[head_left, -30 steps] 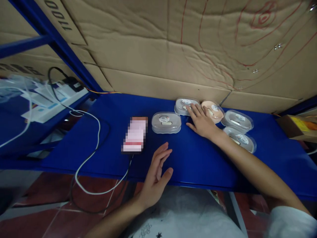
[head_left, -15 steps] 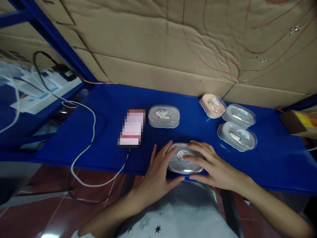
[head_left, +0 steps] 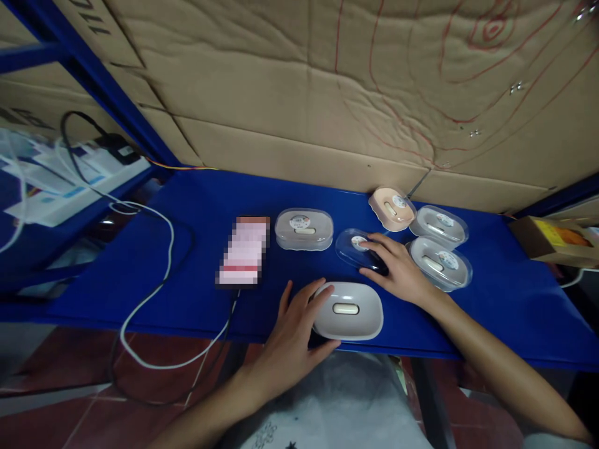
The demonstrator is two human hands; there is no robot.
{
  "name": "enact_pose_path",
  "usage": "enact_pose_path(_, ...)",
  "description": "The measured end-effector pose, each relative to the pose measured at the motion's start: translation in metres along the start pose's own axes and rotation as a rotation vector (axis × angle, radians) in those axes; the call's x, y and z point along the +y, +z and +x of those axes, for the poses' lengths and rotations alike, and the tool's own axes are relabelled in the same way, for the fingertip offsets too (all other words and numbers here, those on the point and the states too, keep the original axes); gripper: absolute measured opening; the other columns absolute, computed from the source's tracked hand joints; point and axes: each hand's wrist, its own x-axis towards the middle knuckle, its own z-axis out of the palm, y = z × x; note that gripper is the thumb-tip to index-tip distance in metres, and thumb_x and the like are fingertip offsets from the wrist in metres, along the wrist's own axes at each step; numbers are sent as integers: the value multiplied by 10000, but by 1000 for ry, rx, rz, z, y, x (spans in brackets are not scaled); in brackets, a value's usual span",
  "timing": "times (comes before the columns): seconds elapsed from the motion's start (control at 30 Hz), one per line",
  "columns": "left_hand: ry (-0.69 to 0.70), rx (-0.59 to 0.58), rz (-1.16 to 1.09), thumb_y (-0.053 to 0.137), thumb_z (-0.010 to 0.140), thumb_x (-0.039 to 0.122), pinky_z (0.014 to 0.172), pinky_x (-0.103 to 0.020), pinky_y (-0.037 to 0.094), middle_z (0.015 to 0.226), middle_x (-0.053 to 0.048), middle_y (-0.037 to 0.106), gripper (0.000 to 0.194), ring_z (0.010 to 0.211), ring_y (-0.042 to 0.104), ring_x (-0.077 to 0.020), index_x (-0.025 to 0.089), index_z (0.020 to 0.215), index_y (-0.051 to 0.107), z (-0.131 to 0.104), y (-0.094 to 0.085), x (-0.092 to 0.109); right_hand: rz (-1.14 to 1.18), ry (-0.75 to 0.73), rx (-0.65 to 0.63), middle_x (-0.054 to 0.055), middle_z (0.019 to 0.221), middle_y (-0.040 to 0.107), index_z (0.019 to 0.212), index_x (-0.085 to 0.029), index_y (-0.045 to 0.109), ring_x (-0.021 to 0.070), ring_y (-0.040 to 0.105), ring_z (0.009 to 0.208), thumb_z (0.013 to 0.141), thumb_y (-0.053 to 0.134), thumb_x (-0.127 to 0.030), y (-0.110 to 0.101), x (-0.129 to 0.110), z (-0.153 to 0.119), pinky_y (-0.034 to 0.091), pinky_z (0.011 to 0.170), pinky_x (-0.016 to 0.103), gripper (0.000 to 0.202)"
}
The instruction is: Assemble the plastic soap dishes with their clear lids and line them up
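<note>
An uncovered grey oval soap dish [head_left: 369,327] with a pale oblong insert in its middle lies near the shelf's front edge. My left hand [head_left: 297,330] grips its left end, fingers on the rim and thumb at the near side. Farther back, my right hand [head_left: 395,268] holds a clear lid [head_left: 349,246] with a round sticker, its thumb and fingers closed about the right end. The lid is low over the blue surface; whether it touches is unclear. Behind it stands a lidded grey soap dish [head_left: 304,240].
Right of my right hand are a peach soap dish [head_left: 395,215] and two more grey lidded ones [head_left: 440,227]. A phone with a blurred screen [head_left: 243,249] lies left, its cable [head_left: 171,249] trailing over the shelf edge. A cardboard box [head_left: 552,240] stands far right; a power strip [head_left: 75,193] is left.
My right hand has taken the clear lid off the near soap dish and moved it back, uncovering the grey inside. My left hand has stayed at the dish's left end.
</note>
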Motion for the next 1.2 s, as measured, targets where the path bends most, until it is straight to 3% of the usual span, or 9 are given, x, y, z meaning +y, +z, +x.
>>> enact_pose_path(0.13,-5,-20,21,816,878,223,1296,-737,179,1608,-173,485,951,1536,446,-356,335,1614,224,0,-2,0,-34,-20,62,144,1711,393,1601,-282,471,397,295,1616,1076,553,-404,0,-2,20,326,1252,676,545)
enact_pose_path(0.37,34,-39,86,779,919,276,1277,-773,133,1590,-209,505,913,1506,481,-359,298,1620,196,2,1,0,318,-328,-146,77,1444,696,1461,-285,617,253,601,1401,1127,474,-343,-11,-34,4,440,1187,529,369)
enact_pose_path(0.5,95,-135,67,830,881,319,1261,-809,74,1550,-216,537,974,1486,499,-376,287,1620,197,2,-2,-2,435,-399,-275,77,1331,760,1387,-234,672,229,682,1290,1144,424,-356,0,-48,25,523,1108,468,368)
enact_pose_path(0.6,105,-153,74,848,868,356,1257,-817,69,1535,-223,543,985,1486,496,-388,272,1617,213,1,-4,-3,431,-379,-375,85,1410,723,1439,-235,635,232,681,1315,1144,411,-413,10,-59,59,542,1119,442,411)
enact_pose_path(0.73,86,-120,83,800,911,337,1284,-773,102,1536,-214,542,909,1499,486,-370,260,1615,231,0,-4,-2,356,-189,-315,136,1651,497,1646,-248,384,302,564,1464,1108,479,-484,13,-68,85,493,1190,518,594)
enact_pose_path(0.9,27,-29,76,787,905,288,1291,-725,199,1568,-199,523,849,1506,477,-361,267,1590,285,2,0,0,416,-236,-304,105,1538,622,1603,-267,453,246,646,1361,1127,456,-456,-15,-63,52,511,1162,460,512)
enact_pose_path(1.07,-33,39,77,758,938,318,1277,-696,261,1588,-196,510,854,1513,472,-351,290,1617,241,6,5,1,333,-324,-442,155,1656,481,1665,-272,354,330,451,1539,892,785,-626,-37,-56,10,426,1225,527,953)
enact_pose_path(1.13,-35,36,79,765,935,334,1281,-693,257,1581,-188,520,870,1504,484,-350,305,1622,233,6,5,0,358,-315,-456,154,1641,503,1644,-279,403,337,482,1518,884,782,-646,-34,-50,5,442,1210,527,926)
enact_pose_path(1.2,-30,30,79,771,931,337,1286,-690,247,1574,-189,523,862,1501,487,-350,300,1612,244,5,5,-1,432,-266,-421,122,1559,601,1603,-287,471,301,586,1427,987,658,-631,-27,-40,9,500,1158,481,730)
